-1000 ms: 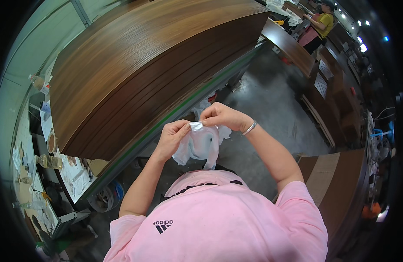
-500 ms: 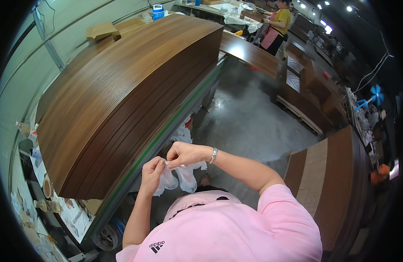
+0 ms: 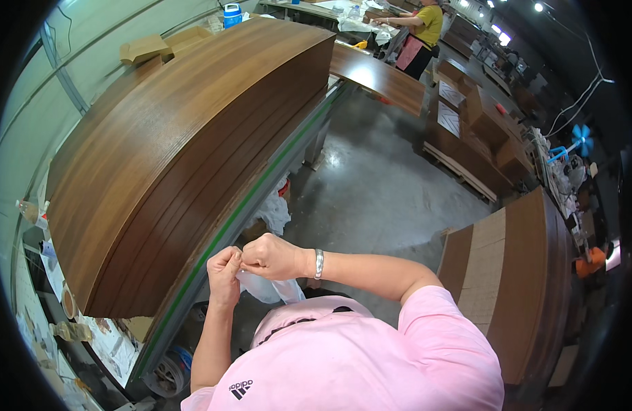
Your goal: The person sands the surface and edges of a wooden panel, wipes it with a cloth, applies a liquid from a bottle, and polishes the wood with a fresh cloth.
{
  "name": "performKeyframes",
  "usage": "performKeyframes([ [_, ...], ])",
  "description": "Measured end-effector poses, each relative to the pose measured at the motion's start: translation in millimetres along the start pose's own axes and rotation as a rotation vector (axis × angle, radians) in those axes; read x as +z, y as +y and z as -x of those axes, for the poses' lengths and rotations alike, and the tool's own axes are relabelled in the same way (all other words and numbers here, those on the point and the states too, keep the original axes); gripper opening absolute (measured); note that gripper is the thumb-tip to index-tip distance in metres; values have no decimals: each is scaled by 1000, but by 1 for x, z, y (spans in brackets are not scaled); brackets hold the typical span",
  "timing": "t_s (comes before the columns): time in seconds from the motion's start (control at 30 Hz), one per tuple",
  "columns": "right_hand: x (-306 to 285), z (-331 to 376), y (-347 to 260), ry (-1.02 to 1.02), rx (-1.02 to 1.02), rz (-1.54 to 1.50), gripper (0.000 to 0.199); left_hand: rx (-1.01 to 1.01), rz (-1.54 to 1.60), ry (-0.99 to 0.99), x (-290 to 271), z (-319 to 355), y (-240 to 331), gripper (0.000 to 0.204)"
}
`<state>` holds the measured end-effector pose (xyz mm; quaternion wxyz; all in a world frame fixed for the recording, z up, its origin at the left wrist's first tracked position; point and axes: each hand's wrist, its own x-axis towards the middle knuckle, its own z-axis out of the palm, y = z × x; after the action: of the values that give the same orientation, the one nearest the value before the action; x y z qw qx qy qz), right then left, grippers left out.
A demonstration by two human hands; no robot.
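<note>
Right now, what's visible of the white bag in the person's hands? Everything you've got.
The white bag looks like thin, translucent plastic film, crumpled and limp. Its top edge is pinched between the left hand and the right hand, which meet fingertip to fingertip in front of the chest. The rest hangs loose below the hands in soft folds, touching nothing else that can be seen. It hangs above the grey floor, beside the stack of brown wood boards. Whether anything is inside cannot be told.

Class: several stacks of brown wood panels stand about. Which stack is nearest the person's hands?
The big dark-brown stack on the green-edged table, just left of the left hand and right hand; the other stacks lie across the floor.
</note>
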<state>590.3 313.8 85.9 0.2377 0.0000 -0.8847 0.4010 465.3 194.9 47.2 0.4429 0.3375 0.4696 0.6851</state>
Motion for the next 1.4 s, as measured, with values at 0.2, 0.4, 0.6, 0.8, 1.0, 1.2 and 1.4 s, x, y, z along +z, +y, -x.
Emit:
performKeyframes([
  [0.2,0,4,-5,46,-267,195,8,20,-3,26,7,3,6,25],
  [0.4,-1,4,-1,14,-267,268,10,1,50,128,12,-2,-4,21],
  [0.6,5,11,-3,53,-202,209,23,-78,45,70,13,4,-10,24],
  [0.8,-1,6,-20,-152,337,-223,20,-51,-13,77,-9,28,12,22],
  [1.0,3,-5,-30,-380,431,-629,13,-18,-148,82,-28,66,18,11],
  [1.2,23,-9,-18,-545,791,-1058,16,-105,-289,273,-65,123,-2,11],
  [1.4,53,-26,-8,-398,957,-1095,11,-89,-488,1159,-163,198,17,12],
])
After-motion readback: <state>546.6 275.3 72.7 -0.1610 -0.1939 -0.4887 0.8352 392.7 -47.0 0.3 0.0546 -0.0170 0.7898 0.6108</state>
